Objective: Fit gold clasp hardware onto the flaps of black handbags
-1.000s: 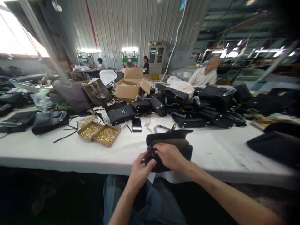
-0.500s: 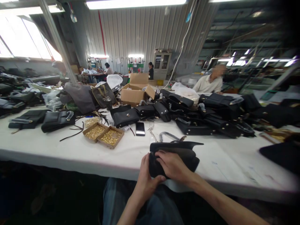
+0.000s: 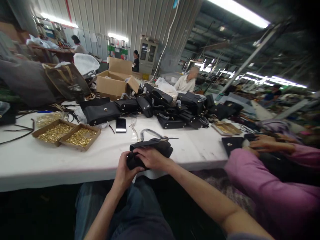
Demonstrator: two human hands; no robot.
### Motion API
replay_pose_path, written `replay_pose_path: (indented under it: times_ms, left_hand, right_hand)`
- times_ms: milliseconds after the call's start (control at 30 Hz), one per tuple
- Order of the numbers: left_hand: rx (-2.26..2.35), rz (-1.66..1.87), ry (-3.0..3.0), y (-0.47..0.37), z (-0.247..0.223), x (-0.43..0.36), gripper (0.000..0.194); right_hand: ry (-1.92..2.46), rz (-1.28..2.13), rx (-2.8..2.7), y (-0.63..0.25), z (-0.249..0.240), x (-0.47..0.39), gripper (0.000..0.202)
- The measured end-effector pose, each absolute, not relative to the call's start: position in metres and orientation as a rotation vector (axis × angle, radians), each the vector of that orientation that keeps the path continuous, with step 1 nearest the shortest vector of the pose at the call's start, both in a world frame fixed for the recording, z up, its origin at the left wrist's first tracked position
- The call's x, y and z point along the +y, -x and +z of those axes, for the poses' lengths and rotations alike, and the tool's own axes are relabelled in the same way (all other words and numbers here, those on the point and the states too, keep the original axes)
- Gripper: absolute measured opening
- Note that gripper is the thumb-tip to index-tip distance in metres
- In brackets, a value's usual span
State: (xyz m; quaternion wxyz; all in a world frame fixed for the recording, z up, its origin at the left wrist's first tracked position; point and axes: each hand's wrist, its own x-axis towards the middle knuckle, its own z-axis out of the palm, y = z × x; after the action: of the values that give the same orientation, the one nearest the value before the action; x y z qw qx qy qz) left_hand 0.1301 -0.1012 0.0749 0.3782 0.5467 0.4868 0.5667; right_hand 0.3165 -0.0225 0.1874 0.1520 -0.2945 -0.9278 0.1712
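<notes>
A black handbag [image 3: 163, 146] lies at the table's front edge, its flap toward the back and its handle wrapped in clear plastic. My left hand [image 3: 126, 171] is closed round the bag's left end, thumb at the front and fingers at the side. Across the bag's left part reaches my right hand [image 3: 152, 158], its fingertips curled at the opening beside the left fingers. What those fingertips pinch inside is hidden. Behind the bag lies a phone [image 3: 121, 125].
Two cardboard trays of small gold metal pieces [image 3: 53, 132] stand at the left. Several black bags [image 3: 172, 120] are heaped along the back, near an open carton [image 3: 111, 83]. At the right, a co-worker's pink sleeves [image 3: 260, 176] and hands reach over another black bag.
My view has swung to the right, bringing the co-worker in pink sleeves into sight. Both my hands stay on the handbag in nearly the same hold.
</notes>
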Motion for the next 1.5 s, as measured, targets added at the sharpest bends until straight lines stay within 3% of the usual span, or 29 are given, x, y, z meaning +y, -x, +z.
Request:
replay_pose_path:
  times_ms: [100, 367, 567, 1000, 1233, 1500]
  left_hand:
    - [1.204, 1.470, -1.411, -0.127, 0.068, -0.102, 0.087]
    - [1.207, 1.485, -1.510, -0.126, 0.065, -0.105, 0.082]
    - [1.246, 1.486, -1.557, -0.125, 0.066, -0.106, 0.080]
    - [1.366, 1.503, -1.655, -0.132, 0.044, -0.098, 0.076]
    - [1.609, 1.561, -1.424, -0.135, 0.036, -0.116, 0.115]
    - [1.582, 1.366, -1.093, -0.134, 0.065, -0.156, 0.082]
  right_hand:
    - [0.854, 0.576, -2.606, -0.316, 0.195, -0.023, 0.022]
    - [0.995, 0.572, -2.653, -0.313, 0.211, -0.036, 0.024]
    - [0.973, 0.320, -2.682, -0.307, 0.204, -0.041, 0.018]
    - [0.925, 0.107, -2.722, -0.311, 0.196, -0.043, 0.016]
    - [1.042, 0.298, -2.568, -0.318, 0.195, -0.043, 0.023]
    - [1.203, 0.316, -2.298, -0.324, 0.231, -0.013, 0.010]
